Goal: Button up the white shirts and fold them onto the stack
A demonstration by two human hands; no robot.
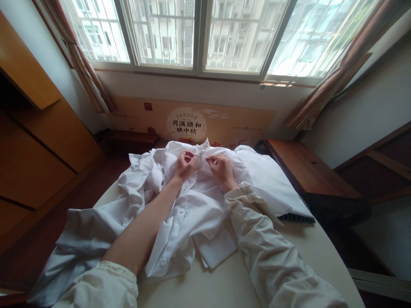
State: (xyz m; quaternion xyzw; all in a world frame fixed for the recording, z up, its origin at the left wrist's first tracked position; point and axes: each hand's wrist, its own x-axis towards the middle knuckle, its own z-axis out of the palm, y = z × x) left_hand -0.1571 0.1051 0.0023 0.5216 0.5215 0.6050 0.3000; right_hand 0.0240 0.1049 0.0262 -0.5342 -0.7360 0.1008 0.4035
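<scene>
A white buttoned shirt (205, 209) lies rumpled on a cream round table (221, 286), its button strip running toward me. At its far end my left hand (185, 165) is closed in a pinch on the white cloth near the collar. My right hand (221, 167) is just to the right, thumb and finger pinched together at the same part of the shirt. The two hands are a short gap apart. Exactly what lies between the fingertips is too small to tell.
More crumpled white cloth (93, 231) hangs over the table's left edge. A folded white garment (266, 179) lies at the right, with a dark striped item (297, 218) under it. Beyond are a wooden desk (308, 171), a printed board (224, 119) and windows; orange cabinets (41, 149) stand left.
</scene>
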